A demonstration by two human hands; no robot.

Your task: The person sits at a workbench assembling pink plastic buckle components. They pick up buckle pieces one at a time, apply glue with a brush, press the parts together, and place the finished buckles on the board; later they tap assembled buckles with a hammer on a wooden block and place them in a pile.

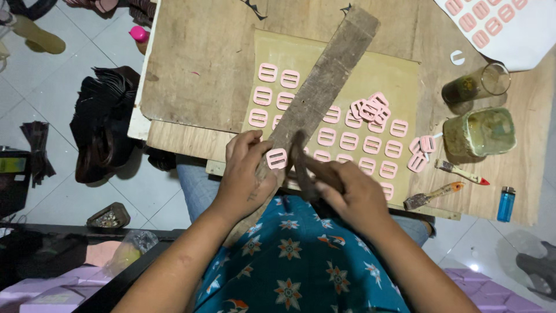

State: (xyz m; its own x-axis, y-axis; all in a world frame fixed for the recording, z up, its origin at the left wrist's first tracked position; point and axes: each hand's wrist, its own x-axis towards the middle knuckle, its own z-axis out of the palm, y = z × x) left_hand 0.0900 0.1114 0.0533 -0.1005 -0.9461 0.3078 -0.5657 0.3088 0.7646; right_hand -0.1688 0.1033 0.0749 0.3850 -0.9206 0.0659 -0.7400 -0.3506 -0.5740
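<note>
The work in hand looks like fitting a strap to a buckle: the left hand pinches a pink buckle between thumb and fingers, pressed against the near end of the long worn wooden plank that slants up across the table; the right hand is closed around a dark brown strap whose end rises just beside that buckle, right of the plank's near end; I judge the strap is about to be threaded, which would call for lining its tip with one of the buckle's slots while the left fingers hold the buckle steady. The buckle is a small rounded rectangle, pale pink, with two slots and a middle bar; it looks stiff and light. On both sides of the plank more pink buckles lie in rows on a tan board; further right of the plank stand a murky glue pot and two brushes.
</note>
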